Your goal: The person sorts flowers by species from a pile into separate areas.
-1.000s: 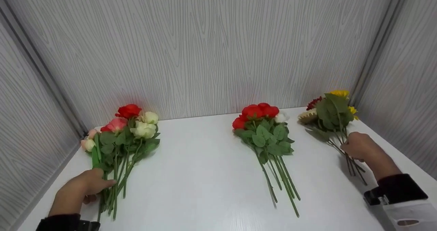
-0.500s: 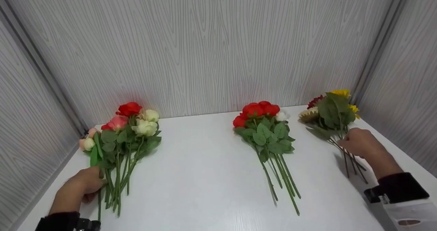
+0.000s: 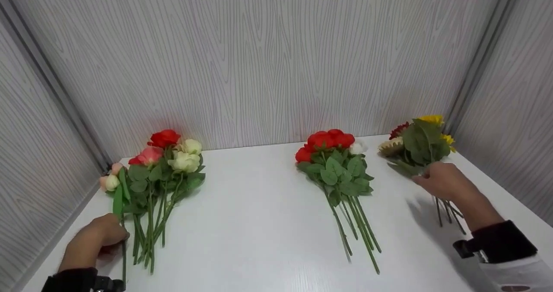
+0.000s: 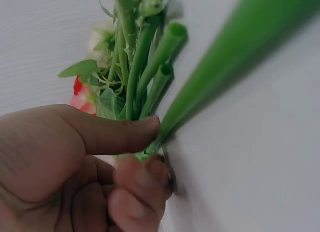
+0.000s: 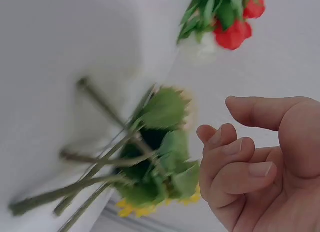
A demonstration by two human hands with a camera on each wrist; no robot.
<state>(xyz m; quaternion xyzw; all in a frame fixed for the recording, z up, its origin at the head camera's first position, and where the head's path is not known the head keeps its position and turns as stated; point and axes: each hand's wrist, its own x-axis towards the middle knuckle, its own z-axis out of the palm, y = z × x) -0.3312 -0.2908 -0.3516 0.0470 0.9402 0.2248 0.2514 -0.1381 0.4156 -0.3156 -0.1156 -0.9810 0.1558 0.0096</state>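
My left hand [image 3: 96, 236] pinches a green flower stem [image 4: 200, 81] between thumb and fingers. This stem runs below the hand at the left edge of a bunch of roses [image 3: 166, 171] in red, pink and cream. Peach and cream blooms [image 3: 110, 182] with long green leaves lie just above that hand. At the right, my right hand [image 3: 445, 182] hovers over the stems of a bunch of sunflowers [image 3: 417, 145] with yellow, dark red and cream heads. In the right wrist view its thumb is apart from the loosely curled fingers, and nothing lies between them.
Another bunch [image 3: 337, 171], of red flowers and one white, lies right of the middle on the white table [image 3: 246, 223]. Grey wood-grain panels [image 3: 259, 67] enclose the back and both sides.
My left hand has drawn away leftward from the other rose stems, keeping one stem. My right hand has let go of the sunflower stems and shifted slightly left.
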